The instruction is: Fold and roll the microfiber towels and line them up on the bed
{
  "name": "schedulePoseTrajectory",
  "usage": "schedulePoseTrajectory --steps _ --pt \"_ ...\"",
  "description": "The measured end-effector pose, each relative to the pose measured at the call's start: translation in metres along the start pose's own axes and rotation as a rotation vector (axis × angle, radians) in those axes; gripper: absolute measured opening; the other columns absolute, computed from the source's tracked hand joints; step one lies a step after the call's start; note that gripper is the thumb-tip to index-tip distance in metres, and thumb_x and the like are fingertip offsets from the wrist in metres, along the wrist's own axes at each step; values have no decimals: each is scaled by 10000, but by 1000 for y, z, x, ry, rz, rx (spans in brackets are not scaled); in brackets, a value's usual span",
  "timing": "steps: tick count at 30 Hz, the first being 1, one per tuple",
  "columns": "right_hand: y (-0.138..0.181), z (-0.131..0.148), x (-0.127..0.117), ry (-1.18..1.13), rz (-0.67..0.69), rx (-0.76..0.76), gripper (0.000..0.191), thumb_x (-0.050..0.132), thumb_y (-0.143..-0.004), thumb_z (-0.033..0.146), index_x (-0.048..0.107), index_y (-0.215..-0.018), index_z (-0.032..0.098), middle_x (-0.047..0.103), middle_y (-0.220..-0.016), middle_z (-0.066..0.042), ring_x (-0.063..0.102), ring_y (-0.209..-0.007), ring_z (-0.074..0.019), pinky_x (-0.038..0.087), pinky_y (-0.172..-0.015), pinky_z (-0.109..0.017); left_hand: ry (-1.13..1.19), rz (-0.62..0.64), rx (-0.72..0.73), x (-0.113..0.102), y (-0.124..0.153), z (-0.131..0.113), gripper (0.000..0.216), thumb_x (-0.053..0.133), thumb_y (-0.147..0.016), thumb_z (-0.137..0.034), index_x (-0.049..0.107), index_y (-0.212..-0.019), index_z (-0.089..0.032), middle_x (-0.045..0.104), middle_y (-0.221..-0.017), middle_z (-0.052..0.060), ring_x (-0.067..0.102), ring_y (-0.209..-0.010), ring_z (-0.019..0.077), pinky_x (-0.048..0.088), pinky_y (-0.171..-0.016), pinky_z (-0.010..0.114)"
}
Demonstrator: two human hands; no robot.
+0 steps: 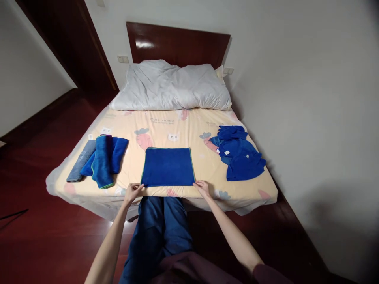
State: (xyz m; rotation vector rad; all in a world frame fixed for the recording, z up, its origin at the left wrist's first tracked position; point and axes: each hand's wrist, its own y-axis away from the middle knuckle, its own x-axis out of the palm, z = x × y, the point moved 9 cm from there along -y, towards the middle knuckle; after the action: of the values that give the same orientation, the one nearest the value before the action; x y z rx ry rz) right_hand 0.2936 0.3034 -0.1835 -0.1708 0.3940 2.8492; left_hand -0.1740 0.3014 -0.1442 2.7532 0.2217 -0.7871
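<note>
A blue towel [168, 167] with a green edge lies flat in a folded rectangle on the bed, right in front of me. My left hand [134, 192] pinches its near left corner. At the near right corner, my right hand [203, 188] has its fingers closed on the towel too. To the left lie several rolled or folded towels: a grey one [82, 161], a teal-blue one with a green edge [102, 161] on top, and a brighter blue one [120, 154]. A loose pile of blue towels [241, 156] with white tags sits on the right.
The bed has a yellow sheet [166, 136] printed with carrots and cats. A bunched white quilt [177, 87] lies by the dark wooden headboard [177, 43]. A white wall [302, 118] runs close along the right side. My legs stand against the bed's near edge.
</note>
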Motion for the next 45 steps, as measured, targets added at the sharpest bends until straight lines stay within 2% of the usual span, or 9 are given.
schedulePoseTrajectory --steps 6,12,16,19,24,29,34,37,45 --pt "-4 -9 -10 -28 -108 48 589 836 -422 669 585 -703 216 706 -673 -59 678 -668 -238 482 -545 -300 -13 -113 -50 -6 -11 12 495 571 -687 -643 739 -728 -179 736 -708 108 684 -713 262 457 -572 292" --pt "17 -20 -26 -43 -135 50 527 848 -443 602 594 -691 212 709 -698 -49 676 -704 -227 495 -608 -298 -40 -136 30 -16 8 17 586 573 -680 -717 757 -749 -165 753 -854 147 689 -862 308 540 -727 375" --pt "28 -24 -35 -29 -76 73 471 863 -451 537 603 -660 205 698 -679 -33 666 -682 -214 478 -587 -284 -105 -32 124 -13 17 15 628 570 -696 -781 748 -722 -180 734 -803 118 680 -829 297 550 -785 415" --pt "22 -26 -32 30 42 148 432 859 -479 490 628 -707 206 724 -719 -45 663 -658 -210 451 -530 -274 -108 183 134 0 7 12 625 584 -705 -789 735 -697 -183 713 -728 80 671 -762 266 545 -725 374" --pt "-27 -2 -11 64 75 141 381 856 -519 429 686 -781 211 770 -826 -79 719 -774 -235 520 -613 -288 -1 363 48 16 -52 -11 709 631 -636 -832 768 -787 -153 762 -813 99 700 -813 279 550 -756 368" --pt "-120 36 24 284 -42 3 355 823 -579 463 676 -758 193 742 -691 -54 715 -690 -237 524 -592 -294 9 162 -48 23 -147 -37 717 723 -579 -746 764 -933 -125 784 -911 142 733 -883 295 573 -773 365" --pt "-200 60 51 448 -108 -87 294 735 -701 481 629 -650 211 721 -650 -68 689 -673 -239 471 -620 -288 -93 -15 -66 34 -223 -46 348 725 -716 -460 769 -905 -171 787 -897 119 729 -953 299 544 -879 381" --pt "-217 65 57 533 -114 -139 313 660 -777 444 569 -576 223 699 -617 -54 652 -635 -216 426 -641 -279 -143 -57 -39 37 -244 -49 189 687 -752 -333 774 -831 -185 786 -886 109 725 -964 295 519 -935 380" --pt "-224 60 47 644 -198 -145 345 564 -879 418 578 -605 209 689 -640 -68 603 -618 -205 376 -636 -282 -230 -154 46 27 -269 -68 251 615 -832 -317 788 -929 -164 787 -949 101 725 -954 256 512 -934 325"
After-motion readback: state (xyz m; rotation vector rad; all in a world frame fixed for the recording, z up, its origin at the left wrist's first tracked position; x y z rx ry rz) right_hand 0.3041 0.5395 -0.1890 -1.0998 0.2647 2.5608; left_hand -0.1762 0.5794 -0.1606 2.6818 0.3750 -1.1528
